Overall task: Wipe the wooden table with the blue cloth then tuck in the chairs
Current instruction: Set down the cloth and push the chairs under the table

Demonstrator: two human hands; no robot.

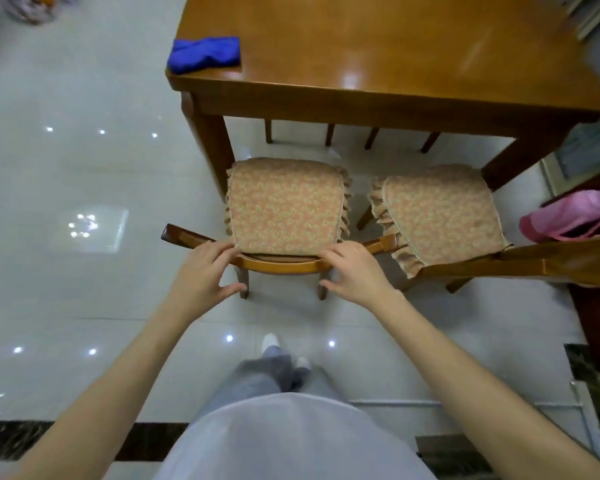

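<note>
Home dining room, wooden table (378, 57), cushioned chairs (284, 206)

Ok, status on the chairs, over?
Left hand and right hand rest on left chair's back rail. Chair not yet tucked; blue cloth lies on table corner. Table leg and second chair flank it closely.
</note>
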